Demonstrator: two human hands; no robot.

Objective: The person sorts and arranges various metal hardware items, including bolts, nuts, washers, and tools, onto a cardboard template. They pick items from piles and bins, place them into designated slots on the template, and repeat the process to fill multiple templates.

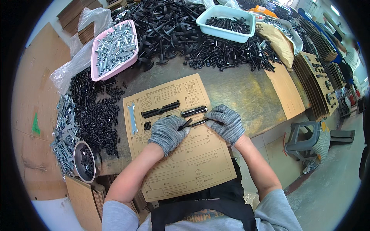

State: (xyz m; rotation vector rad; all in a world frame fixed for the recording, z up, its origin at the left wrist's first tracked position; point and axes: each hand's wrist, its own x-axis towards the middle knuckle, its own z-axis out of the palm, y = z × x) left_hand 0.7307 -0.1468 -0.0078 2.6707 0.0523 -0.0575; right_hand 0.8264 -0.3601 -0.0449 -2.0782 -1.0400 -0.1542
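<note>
A brown cardboard sheet with printed part outlines lies on the bench in front of me. On it rest a flat silver wrench, two long black bolts end to end, another black bolt and a small black piece. My left hand, in a grey knit glove, and my right hand, also gloved, together hold a long black bolt low over the card's middle.
A pink tray of silver bolts and a pale blue tray of black bolts sit at the back among heaps of black hardware. Small black screws, silver wrenches and a metal bowl lie left. Stacked cards stand right.
</note>
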